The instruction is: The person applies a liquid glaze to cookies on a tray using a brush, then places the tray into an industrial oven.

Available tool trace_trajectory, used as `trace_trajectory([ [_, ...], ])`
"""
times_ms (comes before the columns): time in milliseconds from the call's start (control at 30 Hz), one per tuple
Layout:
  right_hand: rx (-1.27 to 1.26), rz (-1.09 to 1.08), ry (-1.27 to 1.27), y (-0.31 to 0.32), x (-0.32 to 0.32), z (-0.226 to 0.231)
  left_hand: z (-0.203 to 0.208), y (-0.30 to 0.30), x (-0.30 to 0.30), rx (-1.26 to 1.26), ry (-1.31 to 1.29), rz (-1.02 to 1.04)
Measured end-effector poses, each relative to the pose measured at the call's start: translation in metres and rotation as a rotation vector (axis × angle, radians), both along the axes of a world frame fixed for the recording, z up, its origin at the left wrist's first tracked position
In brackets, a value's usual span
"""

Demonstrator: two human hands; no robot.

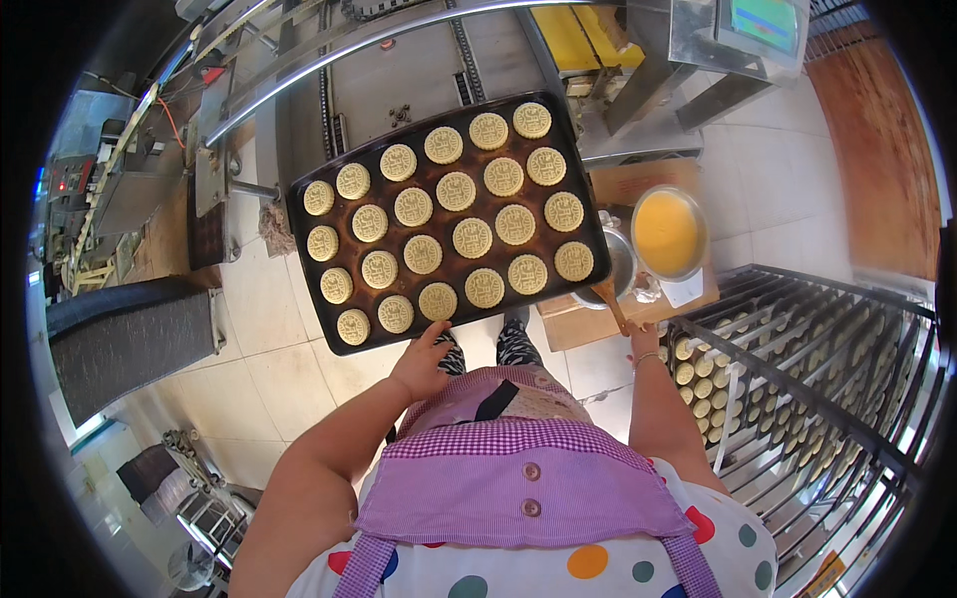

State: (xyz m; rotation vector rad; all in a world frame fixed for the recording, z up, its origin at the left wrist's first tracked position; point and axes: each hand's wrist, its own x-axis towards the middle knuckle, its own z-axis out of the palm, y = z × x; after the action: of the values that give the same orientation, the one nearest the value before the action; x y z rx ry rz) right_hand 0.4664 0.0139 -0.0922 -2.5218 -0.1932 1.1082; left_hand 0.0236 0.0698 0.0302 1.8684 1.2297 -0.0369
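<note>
A dark baking tray (pixel 344 264) holds rows of round, pale mooncakes (pixel 473 238) with stamped tops and scalloped edges. At the tray's near edge is my left hand (pixel 423 367), its fingers closed on the rim close to a mooncake. My right hand (pixel 644 342) is closed around a flat wooden handle (pixel 609 301) just off the tray's near right corner. What the handle belongs to cannot be made out. Beyond this hand stands a metal bowl of yellow-orange liquid (pixel 666 232), likely egg wash. Another metal bowl (pixel 622 261) is partly hidden beside it.
The tray's far side lies over a metal machine with chain tracks (pixel 462 60) and a long rail (pixel 369 42). Cardboard (pixel 570 327) lies under the bowls. A black rack (pixel 797 394) with trays of mooncakes stands at right. A dark sloping belt (pixel 130 344) is at left.
</note>
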Motion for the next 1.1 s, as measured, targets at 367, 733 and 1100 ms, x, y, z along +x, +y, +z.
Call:
trace_trajectory([
  [367, 0.597, 0.055, 0.032, 0.067, -0.007, 0.043, -0.013, -0.059, 0.014, -0.08, -0.052, 0.206],
  [733, 0.421, 0.692, -0.214, 0.094, -0.004, -0.064, -0.038, -0.062, 0.02, -0.539, 0.072, 0.456],
  [1100, 0.417, 0.185, -0.415, 0.124, 0.124, 0.007, -0.035, -0.046, 0.032, -0.736, 0.125, 0.525],
])
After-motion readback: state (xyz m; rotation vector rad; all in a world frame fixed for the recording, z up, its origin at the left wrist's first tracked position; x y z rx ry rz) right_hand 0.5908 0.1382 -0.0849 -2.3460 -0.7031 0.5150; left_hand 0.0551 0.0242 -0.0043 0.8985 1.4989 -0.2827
